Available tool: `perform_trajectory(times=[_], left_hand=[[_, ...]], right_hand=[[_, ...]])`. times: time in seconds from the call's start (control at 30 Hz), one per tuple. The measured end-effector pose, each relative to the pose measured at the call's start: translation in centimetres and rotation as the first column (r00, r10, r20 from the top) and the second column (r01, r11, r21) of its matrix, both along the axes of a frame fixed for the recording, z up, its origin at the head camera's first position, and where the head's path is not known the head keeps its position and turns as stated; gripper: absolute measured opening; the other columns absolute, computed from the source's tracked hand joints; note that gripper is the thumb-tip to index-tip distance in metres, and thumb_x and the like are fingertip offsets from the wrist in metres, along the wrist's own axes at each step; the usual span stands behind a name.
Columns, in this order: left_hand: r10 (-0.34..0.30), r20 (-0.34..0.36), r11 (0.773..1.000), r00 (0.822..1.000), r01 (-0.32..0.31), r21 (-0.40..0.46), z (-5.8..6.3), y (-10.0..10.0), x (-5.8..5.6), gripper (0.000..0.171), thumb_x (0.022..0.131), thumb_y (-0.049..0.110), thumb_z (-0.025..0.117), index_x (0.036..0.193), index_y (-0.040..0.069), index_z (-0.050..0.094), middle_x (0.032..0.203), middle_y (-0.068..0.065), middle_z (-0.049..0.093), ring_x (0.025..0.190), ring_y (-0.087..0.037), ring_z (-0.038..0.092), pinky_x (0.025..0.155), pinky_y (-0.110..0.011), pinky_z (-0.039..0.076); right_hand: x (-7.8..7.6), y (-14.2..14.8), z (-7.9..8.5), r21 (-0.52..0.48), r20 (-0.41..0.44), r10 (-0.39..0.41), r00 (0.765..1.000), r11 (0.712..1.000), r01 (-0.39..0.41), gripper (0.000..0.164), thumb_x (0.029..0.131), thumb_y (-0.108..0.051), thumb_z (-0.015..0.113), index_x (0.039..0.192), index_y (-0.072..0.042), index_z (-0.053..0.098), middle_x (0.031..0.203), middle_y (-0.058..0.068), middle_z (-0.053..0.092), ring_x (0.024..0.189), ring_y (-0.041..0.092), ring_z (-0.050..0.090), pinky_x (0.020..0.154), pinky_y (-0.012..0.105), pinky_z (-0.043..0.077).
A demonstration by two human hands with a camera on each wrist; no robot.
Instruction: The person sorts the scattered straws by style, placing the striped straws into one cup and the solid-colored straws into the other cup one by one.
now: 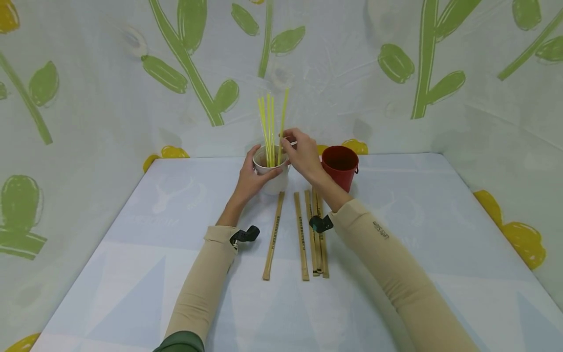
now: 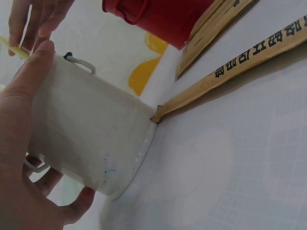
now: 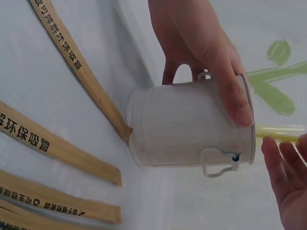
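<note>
A small white bucket (image 1: 278, 185) stands upright on the table, with several yellow straws (image 1: 269, 122) rising out of it. My left hand (image 1: 254, 180) grips its left side, the thumb (image 2: 34, 67) lying near the rim and the fingers wrapped around behind. At the rim's right, my right hand (image 1: 304, 154) pinches another yellow straw (image 1: 285, 105), whose lower end is inside the bucket. Small handle loops (image 3: 218, 165) show on the bucket's sides. In the right wrist view, the right fingertips (image 3: 272, 153) are at the straw just outside the rim.
A red bucket (image 1: 340, 166) stands right of the white one, behind my right forearm. Toward me lie several long brown paper straw sleeves with printed writing: one on the left (image 1: 273, 239), one in the middle (image 1: 301, 237), others overlapping on the right (image 1: 323, 254). A patterned curtain (image 1: 334, 73) rises behind.
</note>
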State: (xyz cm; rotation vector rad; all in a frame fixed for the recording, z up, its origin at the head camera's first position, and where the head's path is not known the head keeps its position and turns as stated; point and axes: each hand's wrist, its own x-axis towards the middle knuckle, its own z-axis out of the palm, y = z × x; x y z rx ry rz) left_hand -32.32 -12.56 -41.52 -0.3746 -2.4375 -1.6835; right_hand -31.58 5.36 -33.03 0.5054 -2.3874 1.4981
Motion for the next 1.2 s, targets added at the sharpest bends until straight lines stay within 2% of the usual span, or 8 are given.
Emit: perform_trajectory(times=[0.2, 0.5, 0.77, 0.9, 1.07, 1.2], left_hand=[[-0.001, -0.003, 1.000, 1.000, 0.001, -0.004, -0.2, 0.1, -0.2, 0.090, 0.077, 0.051, 0.079, 0.149, 0.042, 0.026, 0.153, -0.002, 0.039, 0.138, -0.022, 0.041, 0.109, -0.051, 0.038], [0.004, 0.001, 1.000, 1.000, -0.004, -0.014, -0.2, 0.1, -0.2, 0.090, 0.077, 0.053, 0.079, 0.149, 0.043, 0.025, 0.153, 0.000, 0.039, 0.139, -0.022, 0.040, 0.108, -0.052, 0.039], [0.002, 0.005, 1.000, 1.000, -0.002, -0.004, -0.1, 0.0, 0.1, 0.090, 0.077, 0.050, 0.079, 0.149, 0.043, 0.025, 0.153, 0.000, 0.038, 0.138, -0.021, 0.041, 0.107, -0.051, 0.040], [0.010, 0.009, 1.000, 1.000, -0.010, -0.008, -0.1, 0.0, 0.0, 0.091, 0.077, 0.051, 0.079, 0.149, 0.042, 0.025, 0.154, -0.002, 0.037, 0.140, -0.022, 0.039, 0.108, -0.051, 0.039], [0.015, 0.005, 1.000, 1.000, -0.014, -0.010, -0.1, 0.0, 0.0, 0.095, 0.076, 0.053, 0.079, 0.152, 0.036, 0.025, 0.154, -0.004, 0.036, 0.140, -0.024, 0.038, 0.107, -0.053, 0.040], [0.006, 0.004, 1.000, 1.000, -0.006, -0.003, -0.1, -0.1, 0.0, 0.097, 0.077, 0.051, 0.080, 0.153, 0.030, 0.024, 0.154, -0.005, 0.036, 0.140, -0.025, 0.038, 0.106, -0.054, 0.041]], right_hand=[[-0.4, 0.4, 0.1, 0.028, 0.008, -0.031, 0.999, 0.999, 0.031, 0.023, 0.099, -0.017, 0.058, 0.113, -0.002, 0.069, 0.102, 0.016, 0.072, 0.084, 0.028, 0.073, 0.055, 0.028, 0.057], [-0.2, 0.6, 0.0, 0.057, 0.006, -0.040, 0.999, 0.998, 0.040, 0.025, 0.098, -0.018, 0.060, 0.113, -0.002, 0.071, 0.103, 0.016, 0.072, 0.085, 0.029, 0.072, 0.055, 0.024, 0.056], [0.4, 0.7, -0.3, 0.013, 0.004, -0.010, 1.000, 1.000, 0.010, 0.024, 0.098, -0.018, 0.060, 0.113, -0.003, 0.070, 0.104, 0.014, 0.072, 0.084, 0.030, 0.071, 0.058, 0.028, 0.058], [0.8, 0.7, -0.8, -0.013, -0.013, -0.003, 1.000, 1.000, 0.003, 0.023, 0.098, -0.019, 0.059, 0.113, -0.004, 0.070, 0.103, 0.012, 0.072, 0.081, 0.026, 0.071, 0.060, 0.032, 0.059], [1.2, 0.9, -1.3, -0.050, -0.022, 0.011, 1.000, 0.999, -0.012, 0.024, 0.098, -0.019, 0.059, 0.112, -0.002, 0.070, 0.102, 0.015, 0.071, 0.078, 0.025, 0.070, 0.063, 0.041, 0.059], [1.6, 1.2, -1.8, -0.031, -0.012, 0.022, 1.000, 0.999, -0.022, 0.024, 0.098, -0.020, 0.059, 0.113, -0.003, 0.069, 0.103, 0.015, 0.071, 0.079, 0.028, 0.070, 0.063, 0.038, 0.059]])
